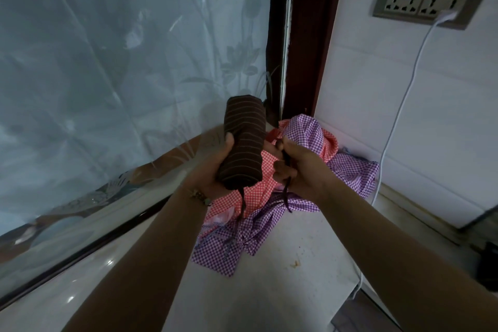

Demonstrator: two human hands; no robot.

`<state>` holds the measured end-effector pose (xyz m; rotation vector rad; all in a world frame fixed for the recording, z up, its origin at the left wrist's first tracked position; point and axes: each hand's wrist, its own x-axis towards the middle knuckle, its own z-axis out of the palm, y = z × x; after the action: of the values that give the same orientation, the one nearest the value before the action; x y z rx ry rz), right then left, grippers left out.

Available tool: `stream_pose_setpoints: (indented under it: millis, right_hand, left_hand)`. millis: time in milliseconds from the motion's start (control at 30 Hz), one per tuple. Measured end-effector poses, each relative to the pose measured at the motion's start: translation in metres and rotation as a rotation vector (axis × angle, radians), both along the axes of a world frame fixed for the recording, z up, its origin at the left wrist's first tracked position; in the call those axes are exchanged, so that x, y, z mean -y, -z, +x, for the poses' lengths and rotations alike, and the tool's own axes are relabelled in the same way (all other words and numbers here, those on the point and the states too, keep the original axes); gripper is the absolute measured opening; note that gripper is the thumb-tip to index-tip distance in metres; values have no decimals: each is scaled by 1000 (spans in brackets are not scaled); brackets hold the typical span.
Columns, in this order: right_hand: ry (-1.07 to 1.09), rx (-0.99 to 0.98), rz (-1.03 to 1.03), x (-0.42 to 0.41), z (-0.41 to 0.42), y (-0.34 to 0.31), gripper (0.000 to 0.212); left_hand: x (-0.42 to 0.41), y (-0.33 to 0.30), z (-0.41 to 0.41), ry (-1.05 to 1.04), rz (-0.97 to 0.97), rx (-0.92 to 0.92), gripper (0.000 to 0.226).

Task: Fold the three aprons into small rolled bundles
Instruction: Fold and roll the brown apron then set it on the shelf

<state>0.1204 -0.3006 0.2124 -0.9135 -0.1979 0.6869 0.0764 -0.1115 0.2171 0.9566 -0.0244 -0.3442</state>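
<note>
A brown striped apron [244, 140] is rolled into a tight bundle and held up above the counter. My left hand [213, 167] grips the bundle from below and the left, thumb on its side. My right hand [299, 167] holds the bundle's dark strap [286, 188], which runs through the fist and hangs down. A second strap dangles from the bundle's lower end. Beneath, a red checked apron [258, 191] and a purple checked apron [347, 170] lie crumpled together in the corner.
The pale counter [269, 291] meets a frosted glass panel [107, 62] on the left and a dark door frame [301, 35] behind. A wall socket [428, 4] with a white cable [398, 116] is on the right wall.
</note>
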Motion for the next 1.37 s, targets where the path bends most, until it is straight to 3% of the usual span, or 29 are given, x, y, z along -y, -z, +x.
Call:
stream_pose_setpoints:
  millis: [67, 133, 200, 267, 400, 467, 534, 634, 701, 734, 801, 868, 901, 968, 1035, 1101, 1168, 1235, 1302, 1368]
  right_hand:
    - [5, 82, -49, 1, 5, 4, 32]
    - [11, 142, -142, 4, 10, 9, 38]
    - [-1, 124, -188, 7, 13, 15, 32]
    - [-32, 94, -223, 9, 14, 19, 30]
    - [-99, 150, -325, 5, 10, 17, 51]
    - [-98, 159, -318, -1, 10, 14, 45]
    - [-22, 246, -379, -6, 10, 9, 32]
    - [258, 496, -719, -9, 13, 16, 17]
    - [427, 536, -738, -10, 9, 22, 25]
    - [367, 544, -710, -10, 4, 24, 23]
    - [1, 535, -764, -17, -11, 26, 8]
    - [-229, 339, -707, -18, -19, 38, 20]
    - [-266, 229, -621, -16, -22, 42, 21]
    - [-268, 196, -573, -6, -18, 44, 30]
    - [-253, 326, -688, 6, -9, 42, 27]
    - [-224, 429, -786, 16, 1, 42, 25]
    - [-210, 497, -853, 22, 8, 39, 26]
    - [-235, 531, -919, 26, 12, 37, 27]
    - [-229, 555, -1008, 27, 15, 35, 26]
    - [-135, 559, -1077, 27, 19, 36, 26]
  left_hand:
    - [14, -8, -11, 44, -13, 74, 53]
    - [11, 3, -7, 4, 106, -52, 69]
    - [3, 13, 1, -197, 225, -74, 52]
    - [3, 11, 1, -248, 293, -136, 52]
    - [32, -2, -13, -2, -1, -64, 54]
    - [35, -4, -14, 95, -254, -96, 55]
    - [41, -8, -15, 65, -262, -48, 55]
    - [48, -12, -9, -88, -34, -17, 46]
    - [47, -16, -3, -283, 127, 62, 39]
    - [45, -17, -1, -339, 212, 87, 37]
    - [39, -17, 3, -444, 366, 81, 36]
    - [33, -12, 7, -483, 523, 60, 42]
    - [29, -11, 10, -479, 613, 74, 46]
    - [20, -9, 12, -515, 892, 143, 51]
    - [7, -7, 16, -544, 1123, 195, 54]
    - [-6, -1, 19, -573, 1211, 177, 56]
    - [-14, 2, 18, -596, 1137, 83, 60]
    - [-21, 5, 17, -551, 636, -70, 64]
    - [-25, 3, 10, -486, 144, -204, 51]
    - [-28, 1, 6, -399, 92, -172, 39]
